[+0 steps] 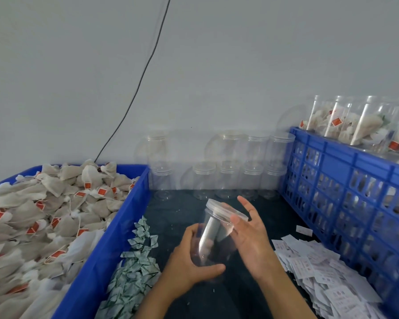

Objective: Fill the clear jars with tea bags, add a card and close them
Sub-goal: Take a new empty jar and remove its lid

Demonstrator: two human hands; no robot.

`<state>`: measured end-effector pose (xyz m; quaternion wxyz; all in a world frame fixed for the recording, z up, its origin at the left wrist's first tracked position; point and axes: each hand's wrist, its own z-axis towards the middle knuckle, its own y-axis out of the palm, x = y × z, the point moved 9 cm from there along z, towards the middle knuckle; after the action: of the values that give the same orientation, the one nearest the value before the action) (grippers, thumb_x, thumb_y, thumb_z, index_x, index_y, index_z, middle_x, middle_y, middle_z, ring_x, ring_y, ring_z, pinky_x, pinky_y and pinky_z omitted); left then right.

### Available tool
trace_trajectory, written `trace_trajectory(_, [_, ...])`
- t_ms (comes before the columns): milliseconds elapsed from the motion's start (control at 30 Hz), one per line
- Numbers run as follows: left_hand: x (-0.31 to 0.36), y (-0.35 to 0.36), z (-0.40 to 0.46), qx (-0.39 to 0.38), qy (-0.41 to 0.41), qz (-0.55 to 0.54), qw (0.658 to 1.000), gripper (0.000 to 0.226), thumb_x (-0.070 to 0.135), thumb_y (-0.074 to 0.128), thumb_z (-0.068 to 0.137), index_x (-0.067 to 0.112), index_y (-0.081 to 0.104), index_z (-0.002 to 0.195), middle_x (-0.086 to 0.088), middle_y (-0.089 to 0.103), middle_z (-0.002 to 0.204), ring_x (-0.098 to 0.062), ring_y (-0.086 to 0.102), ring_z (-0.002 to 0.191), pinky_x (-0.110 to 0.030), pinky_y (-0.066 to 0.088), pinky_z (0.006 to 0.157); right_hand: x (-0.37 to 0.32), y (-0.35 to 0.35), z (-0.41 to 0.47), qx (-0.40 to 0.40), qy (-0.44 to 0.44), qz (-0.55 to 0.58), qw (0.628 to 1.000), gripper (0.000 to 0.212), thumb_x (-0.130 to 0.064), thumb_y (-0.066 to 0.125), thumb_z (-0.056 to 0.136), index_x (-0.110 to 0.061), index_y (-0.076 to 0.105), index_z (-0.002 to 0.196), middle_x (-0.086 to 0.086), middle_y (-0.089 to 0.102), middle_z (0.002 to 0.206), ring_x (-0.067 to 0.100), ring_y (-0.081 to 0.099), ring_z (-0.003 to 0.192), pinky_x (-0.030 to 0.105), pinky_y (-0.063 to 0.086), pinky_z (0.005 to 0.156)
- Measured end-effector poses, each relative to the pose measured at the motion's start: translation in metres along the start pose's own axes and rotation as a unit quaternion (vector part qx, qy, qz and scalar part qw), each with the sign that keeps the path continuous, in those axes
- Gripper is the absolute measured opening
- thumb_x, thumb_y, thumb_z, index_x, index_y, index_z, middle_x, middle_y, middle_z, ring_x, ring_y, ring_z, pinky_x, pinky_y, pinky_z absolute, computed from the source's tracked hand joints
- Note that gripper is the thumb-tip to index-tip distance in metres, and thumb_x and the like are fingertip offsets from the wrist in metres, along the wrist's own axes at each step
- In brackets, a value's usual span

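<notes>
Standing along the left edge of the worktop point(258, 217), we see a blue bin point(97, 261) of tea bags point(44, 215). Above the worktop's middle, our left hand point(191, 259) grips the clear jar point(213, 240); our right hand point(251, 233), fingers straight, touches its lid point(224, 209).

Bare hands point(217, 245), bare forearms, no sleeves
</notes>
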<state>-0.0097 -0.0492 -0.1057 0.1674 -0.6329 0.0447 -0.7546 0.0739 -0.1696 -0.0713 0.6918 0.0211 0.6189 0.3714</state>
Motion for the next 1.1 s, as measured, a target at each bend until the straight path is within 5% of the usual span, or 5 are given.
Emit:
trace_trajectory(200, [-0.005, 0.024, -0.007, -0.139, -0.076, -0.186, 0.97, 0.076, 0.033, 0.072, 0.07, 0.01, 0.04, 0.135, -0.016, 0.068, 0.115, -0.033, 0.066, 0.099, -0.038, 0.056, 0.084, -0.015, -0.028, -0.001, -0.006, 0.013, 0.156, 0.988, 0.061, -0.026, 0.054, 0.088, -0.005, 0.037, 0.143, 0.024, 0.054, 0.135, 0.034, 0.054, 0.126, 0.046, 0.044, 0.105])
trace_trajectory(367, [-0.02, -0.003, 0.002, 0.053, -0.061, -0.128, 0.988, 0.079, 0.028, 0.089, 0.061, 0.026, 0.044, 0.126, -0.001, 0.058, 0.13, -0.014, 0.064, 0.11, -0.03, 0.055, 0.089, -0.024, -0.054, -0.009, 0.129, -0.037, -0.295, 0.946, 0.091, -0.01, 0.085, 0.066, -0.034, 0.032, 0.137, -0.001, 0.047, 0.129, 0.002, 0.052, 0.112, 0.019, 0.042, 0.091])
trace_trajectory(667, [-0.041, -0.023, 0.004, 0.163, -0.035, -0.011, 0.986, 0.083, 0.03, 0.095, 0.049, 0.04, 0.043, 0.114, 0.014, 0.057, 0.12, -0.004, 0.054, 0.115, -0.026, 0.046, 0.097, 0.013, -0.011, -0.011, -0.068, -0.111, -0.836, 0.534, 0.11, 0.014, 0.049, 0.075, -0.034, -0.017, 0.149, 0.0, 0.001, 0.154, 0.026, -0.012, 0.147, 0.037, -0.014, 0.117])
trace_trajectory(833, [-0.039, -0.022, 0.005, 0.173, -0.024, 0.038, 0.984, 0.082, 0.028, 0.094, 0.049, 0.04, 0.044, 0.113, 0.021, 0.059, 0.114, 0.009, 0.054, 0.106, -0.008, 0.043, 0.083, 0.031, -0.006, -0.013, -0.122, -0.076, -0.84, 0.523, 0.102, 0.009, 0.052, 0.079, -0.027, -0.009, 0.152, -0.005, -0.003, 0.158, 0.022, -0.014, 0.148, 0.034, -0.016, 0.116])
trace_trajectory(1100, [-0.038, -0.024, 0.005, 0.167, -0.021, 0.04, 0.985, 0.095, 0.013, 0.091, 0.058, 0.027, 0.034, 0.132, 0.009, 0.053, 0.128, -0.004, 0.051, 0.119, -0.018, 0.042, 0.098, 0.038, 0.008, -0.019, -0.157, -0.078, -0.681, 0.711, 0.09, 0.005, 0.044, 0.078, -0.03, 0.007, 0.152, -0.018, 0.036, 0.14, -0.016, 0.019, 0.13, 0.01, -0.01, 0.113])
